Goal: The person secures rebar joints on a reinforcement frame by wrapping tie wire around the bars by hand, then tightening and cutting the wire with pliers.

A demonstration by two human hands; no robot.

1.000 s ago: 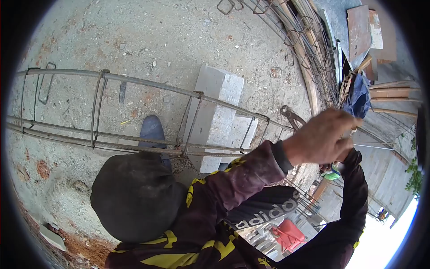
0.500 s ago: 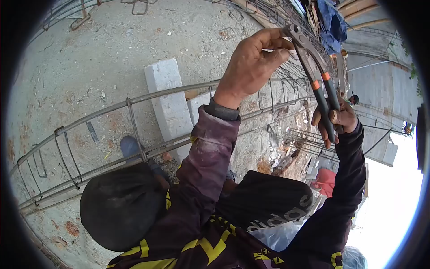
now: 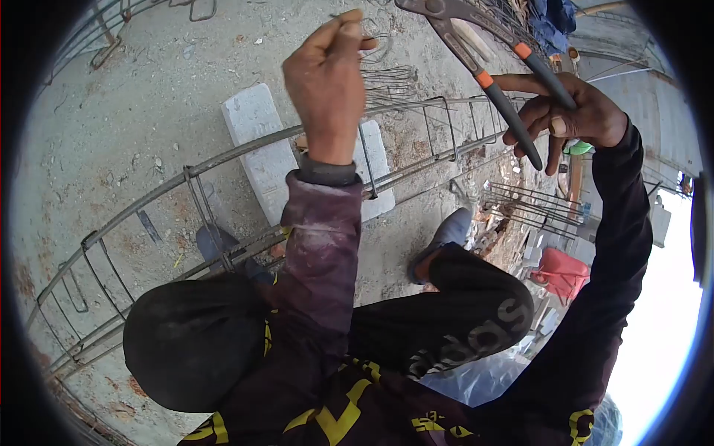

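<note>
Black-handled pincers (image 3: 510, 119) sit clasped in the right hand (image 3: 587, 115), left hand's (image 3: 327, 89) fingers bunched together.

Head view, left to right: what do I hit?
Dark flat strip on the ground → blue-grey shoe on the left foot → bare left hand → blue-grey shoe on the right foot → bare right hand.

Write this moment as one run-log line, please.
right hand: holding pincers | left hand: raised, fingers curled, contents unclear | rebar cage: seen across white blocks
</note>
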